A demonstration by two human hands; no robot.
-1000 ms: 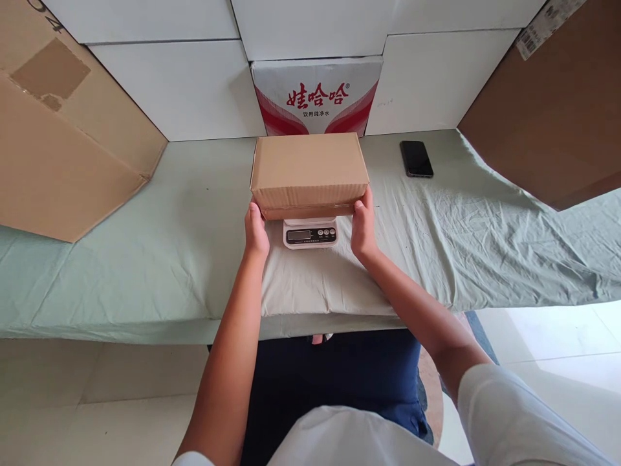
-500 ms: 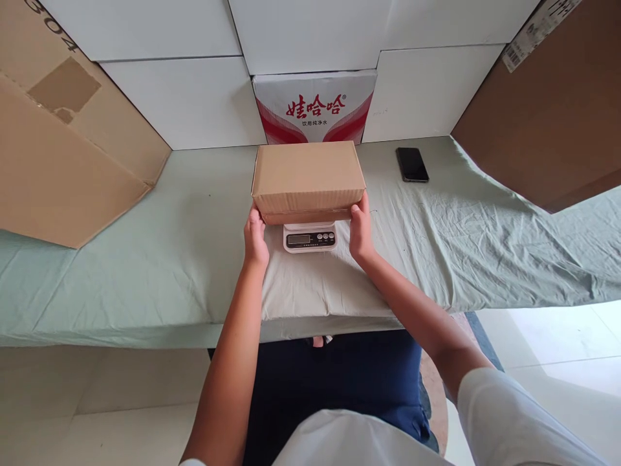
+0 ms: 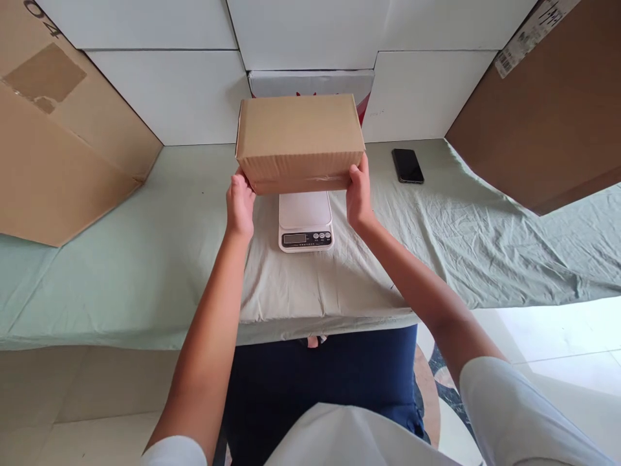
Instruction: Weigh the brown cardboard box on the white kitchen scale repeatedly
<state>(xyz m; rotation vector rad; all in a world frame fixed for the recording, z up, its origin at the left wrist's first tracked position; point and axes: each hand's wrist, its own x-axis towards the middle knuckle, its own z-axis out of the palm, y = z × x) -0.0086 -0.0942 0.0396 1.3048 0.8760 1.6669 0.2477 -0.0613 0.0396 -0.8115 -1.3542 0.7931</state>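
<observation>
We find the box (image 3: 299, 141) now lifted clear of the scale (image 3: 305, 221), where it sat a second ago. The left hand (image 3: 240, 206) and right hand (image 3: 359, 194) clamp its ends. It now covers the red lettering at 12 o'clock. Phone (image 3: 407, 166) at 2 o'clock; "04" reads at 10 o'clock.

Matt cardboard box (image 3: 299, 139), wrinkled cloth (image 3: 436, 226)

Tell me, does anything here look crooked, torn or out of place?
Mostly tidy. The green sheet is rumpled at the right, and the big carton on the left leans askew with a torn tape patch. Both hands hold the small cardboard box level above the kitchen scale.
</observation>
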